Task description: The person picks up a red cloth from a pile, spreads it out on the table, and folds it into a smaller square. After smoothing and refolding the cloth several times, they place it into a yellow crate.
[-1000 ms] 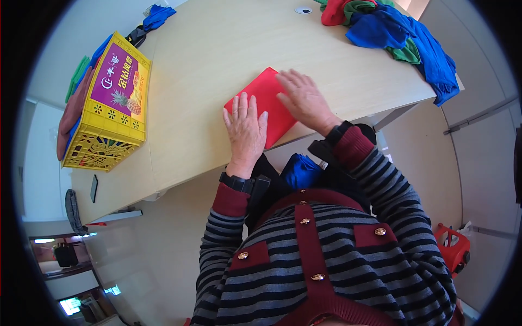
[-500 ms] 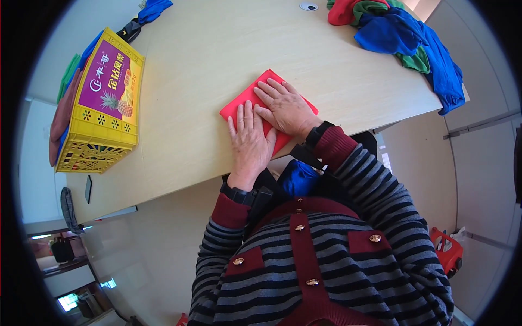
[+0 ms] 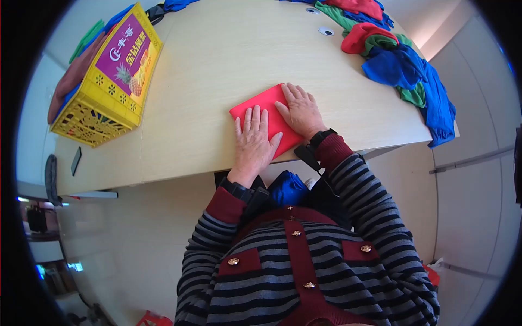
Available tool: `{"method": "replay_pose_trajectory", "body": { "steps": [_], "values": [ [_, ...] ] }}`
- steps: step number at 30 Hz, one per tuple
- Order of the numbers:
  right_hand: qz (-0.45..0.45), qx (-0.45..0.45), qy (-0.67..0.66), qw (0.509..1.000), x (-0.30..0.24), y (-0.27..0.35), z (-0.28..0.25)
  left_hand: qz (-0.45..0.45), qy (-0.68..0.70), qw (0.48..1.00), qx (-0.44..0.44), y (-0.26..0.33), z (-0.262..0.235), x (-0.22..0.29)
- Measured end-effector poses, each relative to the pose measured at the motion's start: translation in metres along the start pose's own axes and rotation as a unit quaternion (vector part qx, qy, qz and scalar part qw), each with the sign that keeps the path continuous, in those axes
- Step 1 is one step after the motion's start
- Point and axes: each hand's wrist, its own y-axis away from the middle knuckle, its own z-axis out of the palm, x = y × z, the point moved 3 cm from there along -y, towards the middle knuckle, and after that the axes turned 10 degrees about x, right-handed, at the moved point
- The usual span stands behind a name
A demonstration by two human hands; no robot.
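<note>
Pressing flat on a folded red cloth [image 3: 266, 111], both hands lie palm down with the fingers stretched out and slightly spread, gripping nothing. The left hand [image 3: 254, 142] covers the near left part of the cloth, its fingertips pointing away from the person; the right hand [image 3: 300, 111] rests on the right part, angled toward the far left, so the 2 hands sit just beside each other. The cloth lies close to the near edge of the pale wooden table [image 3: 228, 60], roughly in front of the person's chest.

Compared with 0.5 s ago, the hands sit further apart: then the right hand lay partly across the left, now each has its own patch of cloth, and more red shows at the far corner. The cloth itself keeps the same place by the table edge.

Well off to the left stands a yellow plastic crate [image 3: 109, 92] with a purple printed panel, cloths in dull red and green tucked behind it. At the far right a heap of blue, green and red cloths [image 3: 405, 68] spills over the table's end. A blue cloth [image 3: 288, 187] rests in the person's lap below the table edge. Nothing lies between the hands and the crate or the heap.
</note>
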Motion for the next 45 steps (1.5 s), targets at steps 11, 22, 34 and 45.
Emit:
{"method": "replay_pose_trajectory", "body": {
  "steps": [11, 22, 34, 45],
  "values": [
    [-0.059, 0.102, -0.071, 0.991, -0.022, 0.086, -0.073, -0.004, -0.013, 1.000, 0.014, 0.005, -0.004, 0.000],
    [-0.074, 0.060, -0.100, 0.990, -0.006, 0.059, -0.058, 0.009, -0.033, 0.999, 0.004, 0.017, -0.024, 0.006],
    [-0.073, 0.062, -0.071, 0.993, -0.020, 0.042, -0.041, 0.063, 0.003, 0.998, 0.029, 0.033, -0.055, 0.023],
    [-0.085, 0.058, -0.013, 0.995, -0.032, 0.038, -0.026, 0.048, 0.073, 0.994, 0.065, -0.020, -0.032, 0.012]
  ]
}}
